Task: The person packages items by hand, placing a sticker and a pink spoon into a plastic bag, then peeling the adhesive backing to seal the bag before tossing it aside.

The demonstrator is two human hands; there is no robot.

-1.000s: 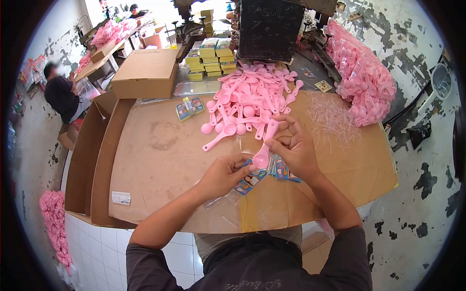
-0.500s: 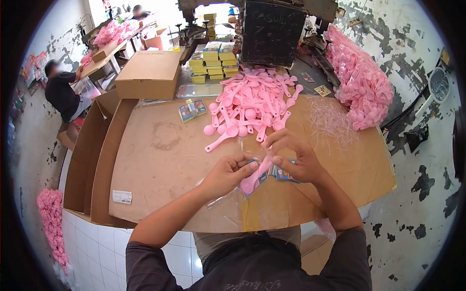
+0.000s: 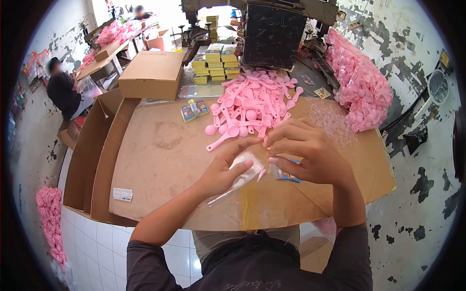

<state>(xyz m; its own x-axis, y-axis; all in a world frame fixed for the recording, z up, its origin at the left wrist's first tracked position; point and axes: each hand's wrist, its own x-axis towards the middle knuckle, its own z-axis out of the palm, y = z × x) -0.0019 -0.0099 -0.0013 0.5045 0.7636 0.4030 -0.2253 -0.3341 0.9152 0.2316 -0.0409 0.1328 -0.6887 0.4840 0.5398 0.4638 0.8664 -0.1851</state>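
Note:
My left hand [image 3: 224, 169] holds a clear plastic bag [image 3: 246, 162] between thumb and fingers, over the cardboard work surface. A small pink piece [image 3: 262, 174] shows just beside the bag; the rest of it is hidden. Close by on the right, my right hand [image 3: 310, 154] has its fingers bent and pressed together near the bag's edge; what they pinch is hidden. Beneath that hand lies a small stack of blue printed cards [image 3: 287, 174]. A heap of pink measuring spoons [image 3: 255, 99] spreads just beyond both hands.
A banded card bundle [image 3: 194, 111] lies left of the heap, with stacked yellow-edged cards [image 3: 213, 60] behind. Clear plastic strips [image 3: 330, 121] lie at right, beside a large bag of pink spoons [image 3: 361, 82]. A closed carton [image 3: 150, 75] and open box [image 3: 92, 160] stand left. Another person [image 3: 65, 92] sits beyond.
The pink spoon in its bag, shown plainly between my hands before, is now mostly out of sight. My left fingers have stretched forward over the clear bag, and my right hand has shifted slightly right.

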